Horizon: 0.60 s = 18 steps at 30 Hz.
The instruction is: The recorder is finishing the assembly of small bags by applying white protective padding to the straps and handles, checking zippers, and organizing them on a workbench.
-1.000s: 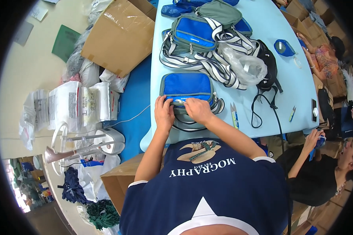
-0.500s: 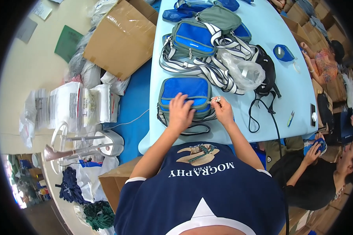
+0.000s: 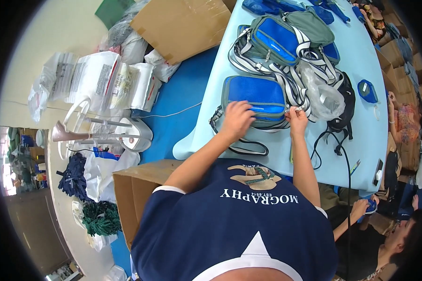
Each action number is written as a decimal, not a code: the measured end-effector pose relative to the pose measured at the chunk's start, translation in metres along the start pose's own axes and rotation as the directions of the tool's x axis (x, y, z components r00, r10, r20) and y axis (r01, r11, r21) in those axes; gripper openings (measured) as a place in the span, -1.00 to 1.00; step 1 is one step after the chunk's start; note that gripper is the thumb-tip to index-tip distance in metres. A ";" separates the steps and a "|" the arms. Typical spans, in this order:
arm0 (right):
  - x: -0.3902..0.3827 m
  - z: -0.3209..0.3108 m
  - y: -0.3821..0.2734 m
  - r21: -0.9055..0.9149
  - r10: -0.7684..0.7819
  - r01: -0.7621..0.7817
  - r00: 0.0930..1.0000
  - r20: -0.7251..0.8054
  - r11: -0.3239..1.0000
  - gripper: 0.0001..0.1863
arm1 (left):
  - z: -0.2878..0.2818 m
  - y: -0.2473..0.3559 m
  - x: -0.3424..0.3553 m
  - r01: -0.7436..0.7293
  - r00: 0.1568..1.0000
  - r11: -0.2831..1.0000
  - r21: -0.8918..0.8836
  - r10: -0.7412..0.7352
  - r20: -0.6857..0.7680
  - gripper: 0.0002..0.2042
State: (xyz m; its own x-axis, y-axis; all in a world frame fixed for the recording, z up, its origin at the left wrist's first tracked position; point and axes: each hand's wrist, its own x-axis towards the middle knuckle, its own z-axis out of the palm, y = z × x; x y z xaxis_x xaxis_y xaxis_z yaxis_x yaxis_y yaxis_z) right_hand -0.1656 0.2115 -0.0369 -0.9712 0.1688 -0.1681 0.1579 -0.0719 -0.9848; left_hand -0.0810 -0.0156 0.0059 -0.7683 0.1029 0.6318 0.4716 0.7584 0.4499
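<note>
A blue bag with grey-green trim (image 3: pixel 253 88) lies at the near part of the pale blue table. My left hand (image 3: pixel 239 121) rests on its near side with fingers spread. Beside the bag's right end, my right hand (image 3: pixel 297 121) pinches a small silvery zipper pull (image 3: pixel 289 109). A dark strap (image 3: pixel 248 147) loops below the bag. Behind it are stacked similar bags (image 3: pixel 273 40), tangled striped straps (image 3: pixel 281 75), a clear plastic bag (image 3: pixel 323 100) and a black bag (image 3: pixel 343 117).
The table (image 3: pixel 361 140) holds a small blue pouch (image 3: pixel 367 90) at right. Cardboard boxes (image 3: pixel 173 25), white packages (image 3: pixel 91 79) and a standing appliance (image 3: pixel 129 136) are at left. Co-workers (image 3: pixel 361 234) work along the right side, one holding something blue.
My right hand moved from the bag's front zipper to its right end and pinches there; my left hand spread over the bag's near side. The view has turned, shifting the table rightward.
</note>
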 end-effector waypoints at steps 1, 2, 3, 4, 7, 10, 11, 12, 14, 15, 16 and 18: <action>-0.001 -0.005 0.001 -0.090 -0.046 0.045 0.999 -0.004 0.995 -0.86 | -0.008 -0.011 -0.015 0.083 0.996 0.996 -0.028 -0.084 -0.042 -0.80; -0.004 -0.007 0.002 -0.179 -0.091 0.089 0.996 -0.005 0.980 -0.84 | -0.013 -0.020 -0.031 0.227 0.956 0.973 -0.038 -0.231 -0.180 -0.87; -0.009 -0.009 0.000 -0.168 -0.106 0.103 0.994 -0.009 0.980 -0.82 | -0.019 -0.025 -0.044 0.427 0.874 0.899 -0.098 -0.438 -0.209 -0.94; -0.012 -0.011 -0.004 -0.176 -0.102 0.099 0.995 -0.011 0.979 -0.82 | -0.026 -0.021 -0.046 0.574 0.749 0.782 -0.245 -0.621 -0.229 -0.96; -0.018 -0.009 -0.013 -0.187 0.026 -0.019 0.999 0.034 0.982 -0.80 | -0.031 -0.007 -0.039 0.659 0.685 0.686 -0.309 -0.717 -0.130 -0.94; -0.019 0.001 -0.029 -0.308 0.168 -0.153 0.986 0.021 0.939 -0.72 | -0.012 0.011 -0.015 0.375 0.904 0.909 -0.181 -0.402 -0.145 -0.94; -0.021 0.002 -0.034 -0.369 0.207 -0.160 0.974 0.090 0.915 -0.68 | -0.008 0.016 -0.004 0.315 0.935 0.941 -0.124 -0.330 -0.131 -0.92; -0.023 0.007 -0.038 -0.366 0.196 -0.156 0.978 0.077 0.918 -0.68 | -0.004 0.018 0.005 0.248 0.960 0.966 -0.069 -0.254 -0.113 -0.90; -0.030 0.016 -0.046 -0.381 0.395 -0.323 0.909 0.130 0.867 -0.69 | 0.010 0.020 0.010 0.200 0.979 0.980 -0.019 -0.200 -0.033 -0.87; -0.031 0.015 -0.042 -0.375 0.385 -0.318 0.915 0.118 0.871 -0.69 | 0.017 0.020 0.013 0.159 0.986 0.986 0.043 -0.161 0.046 -0.85; -0.030 0.013 -0.032 -0.242 0.422 -0.387 0.899 0.113 0.890 -0.71 | 0.024 0.022 0.017 0.142 0.989 0.989 0.032 -0.143 0.046 -0.85; -0.031 0.013 -0.027 -0.094 0.449 -0.441 0.887 0.109 0.893 -0.72 | 0.034 0.028 0.024 0.052 0.993 0.997 0.063 -0.058 0.103 -0.82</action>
State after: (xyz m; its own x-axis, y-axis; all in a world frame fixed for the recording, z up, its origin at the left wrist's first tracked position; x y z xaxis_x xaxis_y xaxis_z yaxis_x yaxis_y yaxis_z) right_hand -0.1418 0.1957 -0.0044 -0.8097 0.0106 -0.5868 0.5858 -0.0459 -0.8092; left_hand -0.1006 0.0301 0.0118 -0.8347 0.1242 0.5366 0.4031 0.8015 0.4416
